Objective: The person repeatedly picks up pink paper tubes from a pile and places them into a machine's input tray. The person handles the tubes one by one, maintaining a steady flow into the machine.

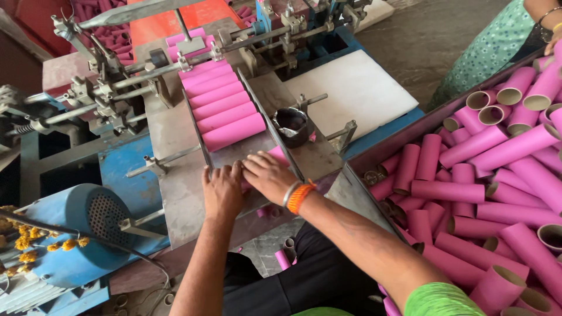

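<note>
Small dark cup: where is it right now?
In the head view, the small dark cup sits on the grey machine plate, just right of the chute of pink tubes and beyond the right hand.

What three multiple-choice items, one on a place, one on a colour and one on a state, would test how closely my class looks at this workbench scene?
1. Where do both hands rest?
A. At the lower end of the sloped metal chute
B. Inside the bin of tubes
C. On the blue motor

2. What colour are the cardboard tubes?
A. Green
B. Pink
C. White

3. How do the tubes on the chute lie?
A. Standing upright
B. Side by side in a row
C. Scattered loosely

Answers:
1 A: the left hand and right hand sit at the bottom of the chute, away from the bin and motor.
2 B: the tubes in the bin are pink.
3 B: the tubes on the chute lie parallel, touching.
</note>
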